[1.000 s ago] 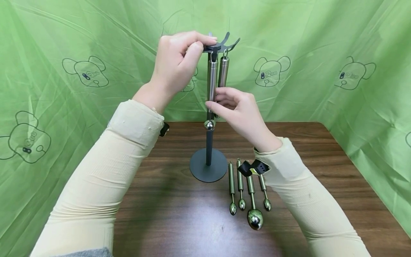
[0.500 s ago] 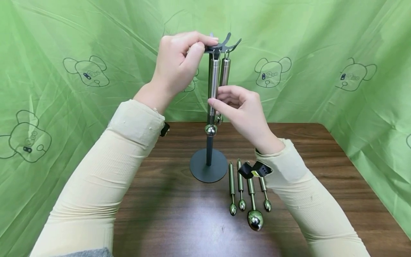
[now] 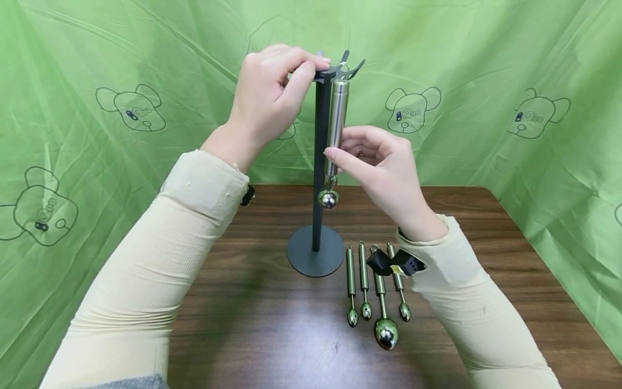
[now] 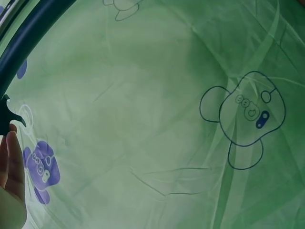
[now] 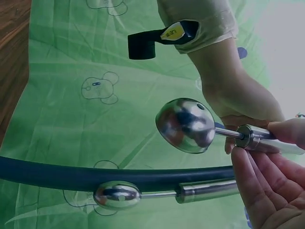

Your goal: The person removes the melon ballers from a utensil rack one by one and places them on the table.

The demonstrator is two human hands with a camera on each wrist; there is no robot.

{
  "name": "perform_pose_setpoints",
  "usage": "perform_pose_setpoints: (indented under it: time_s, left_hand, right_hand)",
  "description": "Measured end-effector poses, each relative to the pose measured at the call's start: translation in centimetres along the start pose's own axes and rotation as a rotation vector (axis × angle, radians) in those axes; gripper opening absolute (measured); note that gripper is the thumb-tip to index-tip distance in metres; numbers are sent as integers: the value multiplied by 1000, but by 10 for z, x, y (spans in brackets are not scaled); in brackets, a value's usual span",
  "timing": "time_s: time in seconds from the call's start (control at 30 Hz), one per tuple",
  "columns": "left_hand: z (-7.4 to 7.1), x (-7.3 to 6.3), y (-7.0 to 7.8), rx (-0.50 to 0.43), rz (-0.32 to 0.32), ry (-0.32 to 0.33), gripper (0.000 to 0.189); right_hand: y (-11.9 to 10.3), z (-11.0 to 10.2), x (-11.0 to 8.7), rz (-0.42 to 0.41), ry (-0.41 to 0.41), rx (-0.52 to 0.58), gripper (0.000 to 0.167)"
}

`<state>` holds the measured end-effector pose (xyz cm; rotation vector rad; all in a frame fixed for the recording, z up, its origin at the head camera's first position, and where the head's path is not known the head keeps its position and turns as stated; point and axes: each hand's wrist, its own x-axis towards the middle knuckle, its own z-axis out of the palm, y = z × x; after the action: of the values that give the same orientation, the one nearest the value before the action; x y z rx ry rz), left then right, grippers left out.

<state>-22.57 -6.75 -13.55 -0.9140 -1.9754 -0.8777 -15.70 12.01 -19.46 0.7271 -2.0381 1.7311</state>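
In the head view my right hand (image 3: 384, 167) pinches the steel handle of a melon baller (image 3: 337, 116), which hangs upright with its round scoop down. Its top ring overlaps a hook of the dark metal stand (image 3: 316, 265). The right wrist view shows the scoop (image 5: 186, 125) with a small hole in it. Beside it, a second melon baller (image 5: 116, 194) hangs along the pole, mostly hidden behind the held one in the head view. My left hand (image 3: 274, 89) grips the stand's hooked top between thumb and fingers; in the left wrist view only those fingers (image 4: 15, 167) show at the edge.
Right of the stand's base, several steel scoops lie on the wooden table (image 3: 262, 324), among them a large one (image 3: 386, 332) and a small one (image 3: 352, 316). Green cloth (image 3: 194, 81) with printed bear heads encloses the table's back and sides.
My right hand has moved right and a little toward me with the melon baller, whose ring now stands higher, across the right-hand hook. The left hand stays on the stand's top.
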Motion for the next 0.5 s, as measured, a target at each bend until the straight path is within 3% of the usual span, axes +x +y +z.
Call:
perform_pose_setpoints:
  time_s: [0.5]
  left_hand:
    - [1, 3, 8, 179, 57, -10, 34]
  right_hand:
    - [1, -31, -30, 35, 124, 14, 18]
